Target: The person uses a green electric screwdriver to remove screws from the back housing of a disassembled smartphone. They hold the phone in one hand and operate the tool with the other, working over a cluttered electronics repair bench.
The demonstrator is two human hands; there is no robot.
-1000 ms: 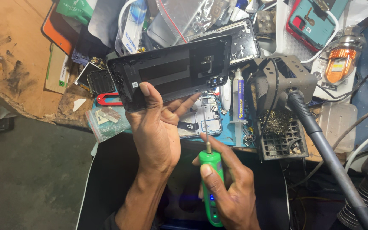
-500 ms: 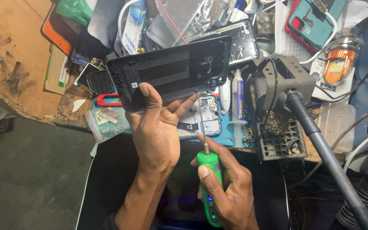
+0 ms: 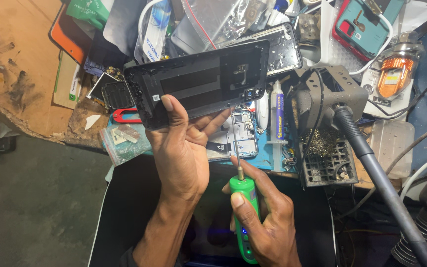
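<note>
Nearest, the right hand (image 3: pixel 265 217) is clenched around a green plastic electric screwdriver (image 3: pixel 244 215), its thin bit pointing up. Farther, the left hand (image 3: pixel 181 143) pinches the lower edge of a thin black phone back panel (image 3: pixel 198 81); it looks light, slightly flexible and fragile, best held by its edges.

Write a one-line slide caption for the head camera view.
Left hand holds a black phone back cover over a cluttered repair bench while right hand grips a green electric screwdriver.

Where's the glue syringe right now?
In the head view, the syringe lies upright right of centre on the bench, between the opened phone and the grey stand, just right of the black back cover.
</note>
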